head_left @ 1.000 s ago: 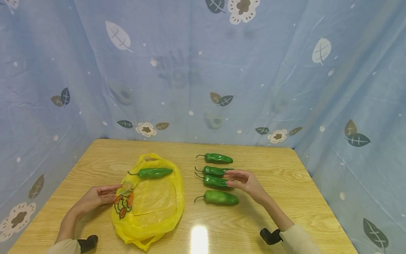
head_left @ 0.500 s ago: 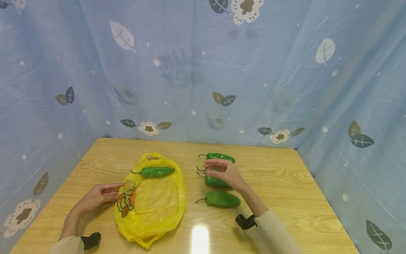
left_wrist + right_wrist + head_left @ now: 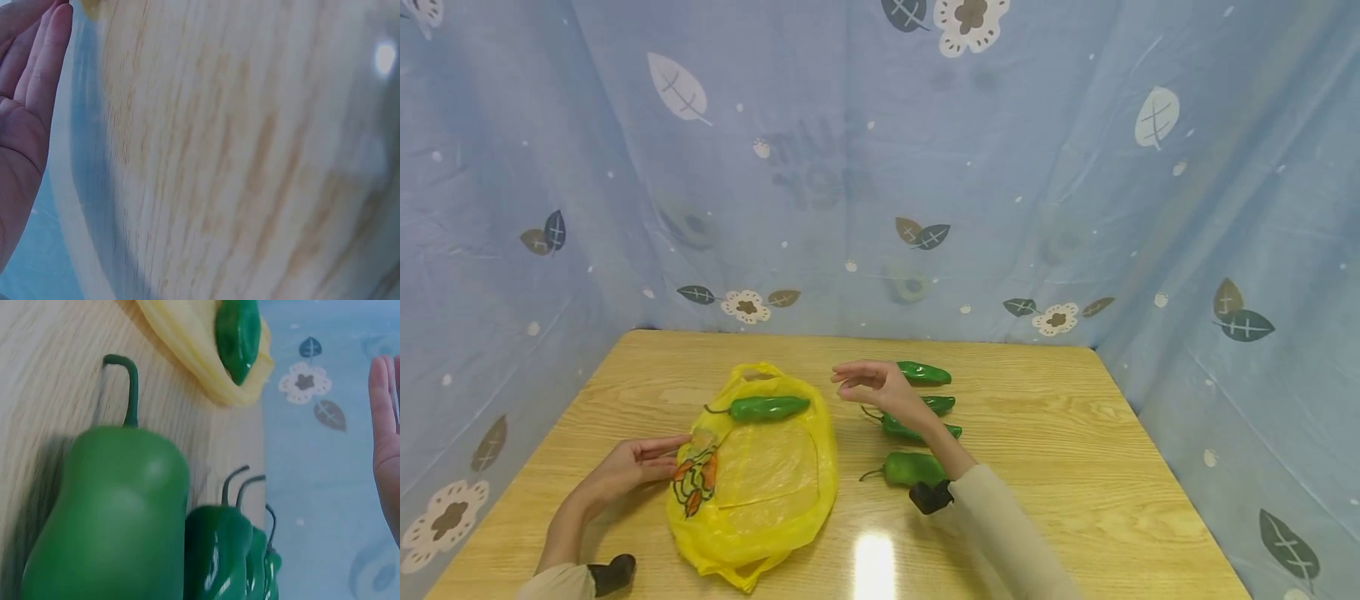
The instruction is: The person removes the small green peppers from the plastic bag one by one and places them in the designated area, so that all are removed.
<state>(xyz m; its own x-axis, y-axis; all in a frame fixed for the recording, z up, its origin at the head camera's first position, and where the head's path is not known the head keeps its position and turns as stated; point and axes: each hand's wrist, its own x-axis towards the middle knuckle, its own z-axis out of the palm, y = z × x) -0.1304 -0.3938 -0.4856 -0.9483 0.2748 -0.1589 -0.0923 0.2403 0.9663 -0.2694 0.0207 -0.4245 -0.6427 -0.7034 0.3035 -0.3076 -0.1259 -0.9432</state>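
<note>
A yellow plastic bag [image 3: 767,533] with an orange and green print lies flat on the table. One green chili pepper [image 3: 769,408] rests on its upper part, stem to the left. My left hand [image 3: 628,468] is at the bag's left edge, fingers straight, fingertips touching it or very near. To the right, several green peppers lie in a column, including a lighter, matte one [image 3: 119,512] and a glossy one [image 3: 215,550]. Above this column is my right hand [image 3: 883,389], holding nothing, its thumb apart from the fingers. It and its forearm partly cover the peppers.
The wooden table [image 3: 1060,433] has a blue patterned curtain [image 3: 850,167] behind it and at both sides. A black wrist mount [image 3: 931,497] sits near the lighter pepper, and another [image 3: 612,575] is on the left wrist. Light glares off the table's front.
My right hand has moved left across the pepper column, toward the bag, with nothing in it. The left hand, bag and peppers stay in place; the head view shifts slightly.
</note>
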